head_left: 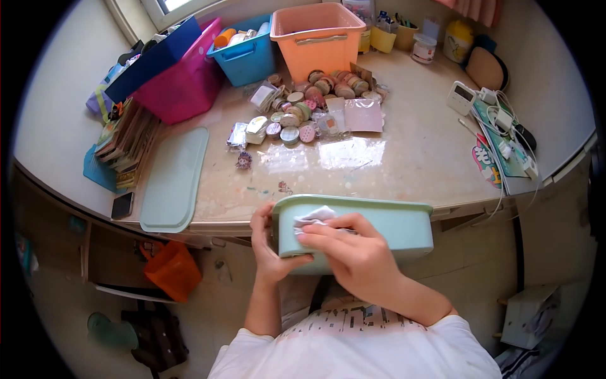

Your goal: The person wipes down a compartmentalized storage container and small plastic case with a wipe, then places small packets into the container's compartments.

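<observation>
A pale green plastic box [398, 228] is tipped on its side at the front edge of the desk. My left hand [270, 249] grips its left end, thumb along the near side and fingers around the rim. In my right hand [356, 249] is a crumpled white cloth [314, 218], pressed against the box's outer wall by the fingertips. The matching pale green lid [173, 180] lies flat on the desk to the left. What is inside the box is hidden.
Tape rolls [290, 120] and packets lie mid-desk. Behind stand a pink bin [180, 95], a blue bin [246, 60] and an orange bin [319, 47]. A phone [122, 206] rests front left; white cables [505, 120] tangle at right. An orange bag [173, 271] hangs below left.
</observation>
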A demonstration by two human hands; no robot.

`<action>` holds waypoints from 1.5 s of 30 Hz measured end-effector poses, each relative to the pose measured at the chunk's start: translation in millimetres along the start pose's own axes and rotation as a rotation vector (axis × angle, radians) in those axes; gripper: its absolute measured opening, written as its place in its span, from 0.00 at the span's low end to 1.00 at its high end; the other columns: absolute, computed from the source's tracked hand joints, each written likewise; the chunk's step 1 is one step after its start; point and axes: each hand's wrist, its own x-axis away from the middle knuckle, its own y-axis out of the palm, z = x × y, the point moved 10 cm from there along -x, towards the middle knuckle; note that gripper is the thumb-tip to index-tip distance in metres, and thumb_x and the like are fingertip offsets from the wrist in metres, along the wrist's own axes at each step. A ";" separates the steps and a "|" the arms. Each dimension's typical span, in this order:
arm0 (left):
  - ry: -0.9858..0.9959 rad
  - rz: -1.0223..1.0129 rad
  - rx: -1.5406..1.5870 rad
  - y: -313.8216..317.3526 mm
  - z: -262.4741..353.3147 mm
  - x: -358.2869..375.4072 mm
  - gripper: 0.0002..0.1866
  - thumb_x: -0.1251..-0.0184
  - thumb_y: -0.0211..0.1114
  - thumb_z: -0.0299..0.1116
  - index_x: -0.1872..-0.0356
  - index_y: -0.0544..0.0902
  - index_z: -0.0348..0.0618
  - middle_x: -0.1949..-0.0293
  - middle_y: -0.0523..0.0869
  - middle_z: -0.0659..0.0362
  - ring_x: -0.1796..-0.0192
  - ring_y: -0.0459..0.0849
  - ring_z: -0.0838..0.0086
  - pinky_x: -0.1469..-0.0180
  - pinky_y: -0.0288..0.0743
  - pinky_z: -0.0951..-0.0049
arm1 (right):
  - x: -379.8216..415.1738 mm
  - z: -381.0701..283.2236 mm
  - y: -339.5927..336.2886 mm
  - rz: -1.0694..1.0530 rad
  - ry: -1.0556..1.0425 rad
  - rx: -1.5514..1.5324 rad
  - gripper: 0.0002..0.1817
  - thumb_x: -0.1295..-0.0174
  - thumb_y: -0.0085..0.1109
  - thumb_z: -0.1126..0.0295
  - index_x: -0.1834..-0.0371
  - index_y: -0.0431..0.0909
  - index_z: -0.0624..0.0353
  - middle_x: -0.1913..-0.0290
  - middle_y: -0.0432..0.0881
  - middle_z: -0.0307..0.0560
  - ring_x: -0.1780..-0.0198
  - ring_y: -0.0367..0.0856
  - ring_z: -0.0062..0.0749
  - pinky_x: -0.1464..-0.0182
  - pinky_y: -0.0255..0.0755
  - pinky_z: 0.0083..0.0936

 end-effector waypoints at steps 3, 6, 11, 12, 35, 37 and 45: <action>0.030 0.019 -0.131 -6.5 -6.7 4.2 0.64 0.71 0.97 0.50 0.28 0.71 0.35 0.37 0.76 0.53 0.36 0.78 0.63 0.31 0.74 0.61 | 20.5 42.3 -37.3 0.059 0.208 0.203 0.19 0.44 0.66 0.85 0.50 0.91 0.56 0.52 0.94 0.44 0.55 0.86 0.41 0.50 0.83 0.34; 0.092 0.000 -0.269 1.1 1.6 1.9 0.62 0.70 0.95 0.52 0.29 0.73 0.35 0.37 0.77 0.52 0.37 0.78 0.60 0.32 0.74 0.60 | 25.3 50.9 -47.7 0.079 0.256 0.210 0.19 0.44 0.66 0.84 0.49 0.90 0.58 0.51 0.94 0.46 0.54 0.86 0.44 0.49 0.83 0.36; 0.150 -0.158 -0.411 35.0 49.0 -11.5 0.55 0.64 0.90 0.49 0.30 0.75 0.37 0.38 0.80 0.49 0.38 0.80 0.56 0.34 0.74 0.59 | 4.5 25.6 14.1 0.005 0.056 0.102 0.21 0.45 0.69 0.81 0.46 0.88 0.58 0.45 0.92 0.44 0.49 0.85 0.43 0.45 0.84 0.33; 0.161 -0.250 -0.497 37.1 55.0 -17.7 0.52 0.63 0.89 0.48 0.32 0.78 0.38 0.40 0.82 0.50 0.40 0.82 0.57 0.36 0.76 0.59 | 5.2 25.5 13.8 0.007 0.059 0.103 0.21 0.45 0.69 0.81 0.46 0.88 0.58 0.45 0.92 0.44 0.49 0.85 0.43 0.45 0.84 0.33; 0.133 -0.144 -0.506 4.7 48.5 7.8 0.49 0.68 0.92 0.47 0.37 0.84 0.40 0.47 0.87 0.53 0.45 0.88 0.62 0.39 0.80 0.63 | 49.2 69.7 -42.0 0.052 0.423 0.118 0.15 0.39 0.67 0.83 0.54 0.93 0.54 0.53 0.94 0.42 0.50 0.86 0.40 0.49 0.85 0.32; 0.165 -0.146 -0.512 10.6 56.6 7.2 0.49 0.68 0.92 0.46 0.37 0.84 0.40 0.48 0.86 0.53 0.45 0.88 0.62 0.39 0.80 0.63 | 47.0 50.0 -36.3 0.057 0.320 0.239 0.16 0.42 0.66 0.85 0.52 0.92 0.57 0.51 0.94 0.43 0.49 0.86 0.42 0.48 0.85 0.34; 0.052 -0.144 -0.526 5.1 46.8 13.5 0.48 0.70 0.92 0.45 0.38 0.85 0.40 0.49 0.87 0.55 0.45 0.87 0.64 0.39 0.80 0.63 | 29.8 12.9 31.8 -0.158 0.092 -0.183 0.17 0.44 0.66 0.84 0.52 0.89 0.54 0.52 0.92 0.41 0.44 0.88 0.43 0.45 0.86 0.34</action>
